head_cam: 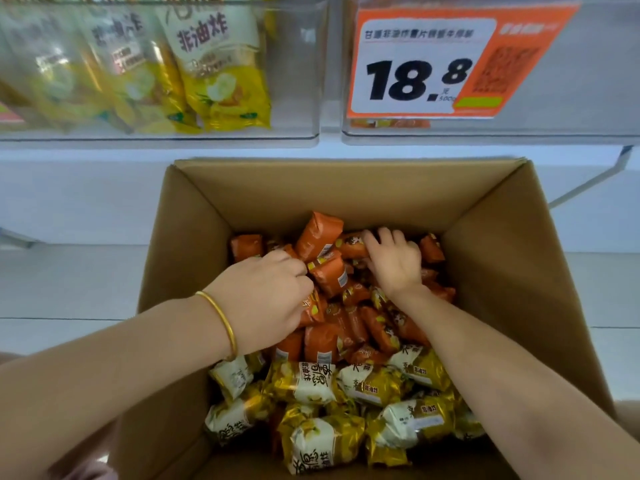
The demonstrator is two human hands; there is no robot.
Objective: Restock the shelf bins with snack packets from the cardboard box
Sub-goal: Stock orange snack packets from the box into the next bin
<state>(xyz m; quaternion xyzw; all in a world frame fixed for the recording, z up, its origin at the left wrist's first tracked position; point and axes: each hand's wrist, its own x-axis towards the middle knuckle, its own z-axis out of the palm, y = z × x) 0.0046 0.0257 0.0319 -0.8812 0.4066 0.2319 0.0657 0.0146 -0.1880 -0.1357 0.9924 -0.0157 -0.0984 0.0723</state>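
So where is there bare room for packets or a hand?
Free: the right end of the left clear plastic bin, beside its yellow packets; most of the right clear plastic bin behind the orange price tag. Crowded: the floor of the brown cardboard box, where the left hand and right hand grip orange packets.

left grip (266,297), right grip (394,263) | grasping orange packets (320,237) | inside cardboard box (502,289)
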